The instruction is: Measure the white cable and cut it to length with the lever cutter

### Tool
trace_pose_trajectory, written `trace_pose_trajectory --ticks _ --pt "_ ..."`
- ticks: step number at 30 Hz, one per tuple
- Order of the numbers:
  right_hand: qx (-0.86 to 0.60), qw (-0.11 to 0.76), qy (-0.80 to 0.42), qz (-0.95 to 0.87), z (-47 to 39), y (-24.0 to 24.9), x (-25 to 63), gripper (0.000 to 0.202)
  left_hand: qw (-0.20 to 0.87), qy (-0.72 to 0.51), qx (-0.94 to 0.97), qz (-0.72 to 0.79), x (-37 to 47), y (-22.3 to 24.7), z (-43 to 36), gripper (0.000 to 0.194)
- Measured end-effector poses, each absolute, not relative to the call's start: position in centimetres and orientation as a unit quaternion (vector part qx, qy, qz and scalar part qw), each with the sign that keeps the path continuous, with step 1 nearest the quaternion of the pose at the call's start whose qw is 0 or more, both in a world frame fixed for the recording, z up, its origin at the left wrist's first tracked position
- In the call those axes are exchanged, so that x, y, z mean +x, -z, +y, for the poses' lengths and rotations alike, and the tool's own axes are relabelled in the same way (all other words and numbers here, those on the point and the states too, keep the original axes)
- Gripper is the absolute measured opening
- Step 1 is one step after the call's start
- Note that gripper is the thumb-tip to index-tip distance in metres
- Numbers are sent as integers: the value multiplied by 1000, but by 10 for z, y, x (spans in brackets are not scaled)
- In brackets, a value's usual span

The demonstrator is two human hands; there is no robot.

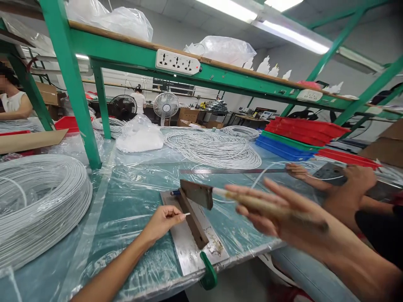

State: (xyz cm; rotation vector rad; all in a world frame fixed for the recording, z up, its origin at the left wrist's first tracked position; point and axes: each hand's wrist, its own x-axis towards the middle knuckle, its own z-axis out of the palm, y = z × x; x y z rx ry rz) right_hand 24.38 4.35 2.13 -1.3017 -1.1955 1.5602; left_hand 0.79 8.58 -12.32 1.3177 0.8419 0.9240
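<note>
My left hand (167,220) pinches a short piece of thin white cable or tube (188,214) beside a hinged lever cutter. The cutter's dark metal bar (193,226) lies on a pale metal plate (182,251). Its raised metal arm (198,193) carries a long wooden handle (252,200). That handle runs across the palm of my right hand (280,218), whose fingers are stretched out and slightly blurred by motion. A blue-black spring (175,193) sits at the cutter's far end.
A green clamp (208,270) grips the table's front edge. White cable coils (44,201) stand left, with a loose coil (214,147) behind. At right, another person's hands (360,180) work near a white cable. Stacked trays (305,130) stand behind; a green shelf frame (126,54) crosses above.
</note>
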Motion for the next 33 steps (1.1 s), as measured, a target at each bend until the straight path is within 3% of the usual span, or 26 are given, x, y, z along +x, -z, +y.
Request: trace_pose_trajectory --ticks 4,12,19,24,27,30,33 --pt "-437 433 -662 -427 118 -53 217 65 636 -390 564 353 3 125 79 47" --pt "-411 420 -521 -619 226 -38 156 55 629 -418 529 386 1 120 56 54" --pt "-472 410 -473 -621 271 -17 129 52 557 -544 457 430 -7 116 46 55" --pt "-445 450 -415 -654 228 -4 127 48 496 -691 365 379 -19 80 35 43" --pt "-386 353 -466 -713 158 27 125 49 465 -764 311 321 -23 53 26 37" --pt "-227 107 -585 -771 86 72 115 44 461 -798 290 256 -19 31 17 33" --pt "-144 59 -623 -766 39 104 101 43 464 -802 304 222 -9 18 11 33"
